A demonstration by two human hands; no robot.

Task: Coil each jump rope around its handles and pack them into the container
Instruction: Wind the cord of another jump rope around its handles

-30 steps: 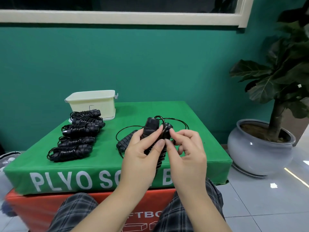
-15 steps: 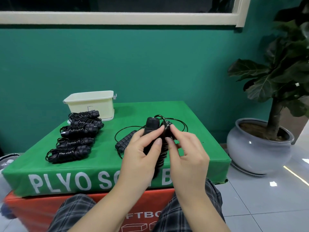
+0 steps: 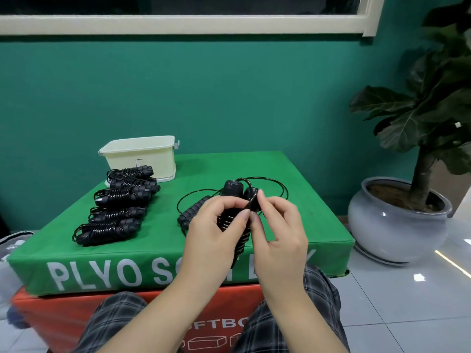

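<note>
Right hand [image 3: 277, 233] has slid up, pinching the cord's tail end; left hand [image 3: 214, 225] still grips the jump rope [image 3: 230, 191] handles, coil nearly finished.

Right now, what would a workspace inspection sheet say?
Surface: green plyo box stacked on an orange one.
Job's things: coiled ropes in a row by the cream container; held rope partly wound.
Clutter: nothing seen on the box.
Grips: left hand holds the handles; right hand pinches the cord.
Cables: loose cord loops behind the hands.
Surroundings: potted plant, teal wall, tiled floor.
</note>
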